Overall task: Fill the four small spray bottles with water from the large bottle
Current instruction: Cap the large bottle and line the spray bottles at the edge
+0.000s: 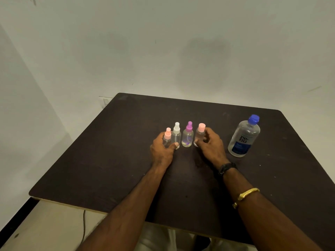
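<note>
Several small clear spray bottles stand upright in a row mid-table: a pink-capped one (167,134) at the left, a white-capped one (176,132), a purple-capped one (188,135) and a second pink-capped one (200,132) at the right. My left hand (162,149) wraps around the left pink-capped bottle, thumb near the white-capped one's base. My right hand (210,144) grips the right pink-capped bottle. The large clear bottle (243,137) with a blue cap and blue label stands upright, capped, to the right of my right hand.
The dark table (101,160) stands against a white wall. Its near edge runs from lower left across to the bottom, with floor and a cable (83,227) below it on the left. A black band and a gold bangle sit on my right wrist.
</note>
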### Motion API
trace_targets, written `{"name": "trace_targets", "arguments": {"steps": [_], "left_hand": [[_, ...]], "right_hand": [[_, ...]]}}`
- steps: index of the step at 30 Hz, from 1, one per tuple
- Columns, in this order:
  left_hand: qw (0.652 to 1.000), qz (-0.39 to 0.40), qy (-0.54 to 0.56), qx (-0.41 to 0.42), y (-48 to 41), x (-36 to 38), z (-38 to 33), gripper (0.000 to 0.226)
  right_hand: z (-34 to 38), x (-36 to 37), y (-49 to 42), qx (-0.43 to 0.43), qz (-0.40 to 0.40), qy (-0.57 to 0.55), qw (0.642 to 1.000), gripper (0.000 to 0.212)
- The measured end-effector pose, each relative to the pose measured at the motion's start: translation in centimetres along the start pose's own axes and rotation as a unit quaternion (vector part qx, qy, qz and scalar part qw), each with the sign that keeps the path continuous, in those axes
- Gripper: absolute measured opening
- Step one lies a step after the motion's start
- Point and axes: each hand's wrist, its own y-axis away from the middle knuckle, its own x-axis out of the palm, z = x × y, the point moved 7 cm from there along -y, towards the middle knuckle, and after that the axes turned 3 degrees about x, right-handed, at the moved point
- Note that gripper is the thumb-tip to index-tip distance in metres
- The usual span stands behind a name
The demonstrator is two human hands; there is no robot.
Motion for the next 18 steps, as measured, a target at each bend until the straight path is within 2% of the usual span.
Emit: {"name": "trace_targets", "arguments": {"steps": [6, 10, 18], "left_hand": [[0.998, 0.057, 0.022, -0.004, -1.7, 0.1, 0.8, 0.037], [0.995, 0.1, 0.015, -0.009, -2.8, 0.0, 1.1, 0.037], [0.99, 0.137, 0.038, 0.004, -2.9, 0.2, 1.4, 0.056]], "right_hand": [[0.1, 0.7, -0.1, -0.01, 0.071, -0.058, 0.996, 0.032], [0.6, 1.3, 0.0, 0.005, 0.109, -0.098, 0.989, 0.042], [0.7, 2.0, 0.2, -0.047, 0.105, -0.083, 0.99, 0.046]]}}
